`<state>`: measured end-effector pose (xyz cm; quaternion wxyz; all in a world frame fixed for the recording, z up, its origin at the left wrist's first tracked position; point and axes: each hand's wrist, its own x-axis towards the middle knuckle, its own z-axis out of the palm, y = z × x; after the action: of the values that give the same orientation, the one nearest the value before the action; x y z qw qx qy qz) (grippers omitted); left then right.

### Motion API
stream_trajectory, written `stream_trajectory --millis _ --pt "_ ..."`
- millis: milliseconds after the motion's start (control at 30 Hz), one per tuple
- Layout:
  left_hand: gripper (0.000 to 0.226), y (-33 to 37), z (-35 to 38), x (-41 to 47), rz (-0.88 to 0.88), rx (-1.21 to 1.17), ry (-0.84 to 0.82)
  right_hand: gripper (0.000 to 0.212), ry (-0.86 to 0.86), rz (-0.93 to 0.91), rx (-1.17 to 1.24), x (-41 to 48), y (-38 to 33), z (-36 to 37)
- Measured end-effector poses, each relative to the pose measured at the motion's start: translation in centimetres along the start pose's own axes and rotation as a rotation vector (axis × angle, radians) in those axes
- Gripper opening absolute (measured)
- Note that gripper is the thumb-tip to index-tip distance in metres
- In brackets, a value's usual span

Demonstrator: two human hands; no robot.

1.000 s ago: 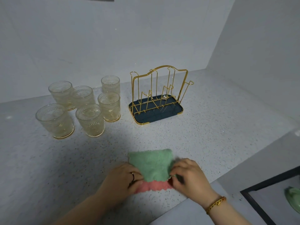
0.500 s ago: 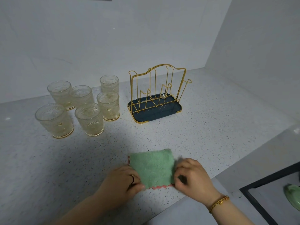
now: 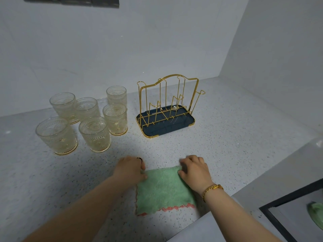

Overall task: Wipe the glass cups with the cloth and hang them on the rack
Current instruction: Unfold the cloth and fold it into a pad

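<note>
Speckled white stone countertop [image 3: 227, 154] fills the head view, running back to plain pale grey walls [image 3: 122, 49] that meet in a corner at about 1 o'clock. A dark strip [image 3: 70, 0] crosses the top edge at 11 o'clock.

A fuzzy green cloth [image 3: 164, 191] with a pink scalloped edge showing along its near side lies flat on the counter at 6 o'clock, close to the counter's front edge. The left hand [image 3: 131, 169], with a dark ring [image 3: 139, 159] on one finger, has its fingers curled in on the cloth's far left corner and holds it. The right hand [image 3: 194, 169], with a gold bead bracelet [image 3: 212, 188] at the wrist, grips the far right corner the same way. Both forearms reach in from the bottom of the picture, one on each side of the cloth.

Taken from the cloth, six embossed clear glass cups [image 3: 95, 133] with gold-rimmed feet stand at 10 to 11 o'clock, upright and mouth up, bunched in two loose rows, some touching. Just beside them, at 12 o'clock, stands a gold wire rack [image 3: 178, 91] with upright pegs, set on a dark blue rounded tray [image 3: 174, 127]. Cups and rack are well apart from the hands.

At 4 o'clock a black-framed opening [image 3: 272, 212] sits below the counter's edge, with a pale green object [image 3: 316, 215] partly cut off by the picture's border.
</note>
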<state>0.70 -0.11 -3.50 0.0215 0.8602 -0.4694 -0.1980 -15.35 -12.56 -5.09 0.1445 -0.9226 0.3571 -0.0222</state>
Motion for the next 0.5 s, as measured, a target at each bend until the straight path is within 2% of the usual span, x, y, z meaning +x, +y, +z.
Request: stream_trajectory --millis 67,167,233,300,367,400,433,500 --pt "0.027 0.3 -0.4 0.0 0.0 0.011 -0.057 0.036 -0.02 -0.013 -0.009 0.4 -0.2 -0.2" --pt "0.007 0.1 -0.3 -0.2 0.013 -0.096 -0.067 0.027 0.006 -0.067 -0.033 0.9 -0.1 -0.3" --pt "0.026 -0.4 0.1 -0.5 0.003 -0.23 -0.042 0.029 0.06 -0.04 -0.069 1.2 -0.3 -0.3" --pt "0.032 -1.1 0.5 -0.9 0.001 -0.347 0.011 0.032 0.228 -0.053 -0.142 1.1 -1.3 -0.3" --pt "0.034 -1.8 0.9 -1.2 0.01 -0.416 0.042 0.028 0.394 -0.179 -0.019 0.6 -2.5 0.5" --pt "0.035 -2.3 1.0 -1.5 0.017 -0.441 0.04 0.018 0.406 -0.288 0.053 -0.2 -3.5 0.9" --pt "0.036 -2.8 1.0 -1.7 0.023 -0.468 0.024 0.008 0.374 -0.404 0.099 -1.1 -4.6 1.4" --pt "0.039 -3.7 0.8 -2.0 0.034 -0.467 -0.03 0.013 0.237 -0.568 0.135 -3.2 -6.4 2.4"
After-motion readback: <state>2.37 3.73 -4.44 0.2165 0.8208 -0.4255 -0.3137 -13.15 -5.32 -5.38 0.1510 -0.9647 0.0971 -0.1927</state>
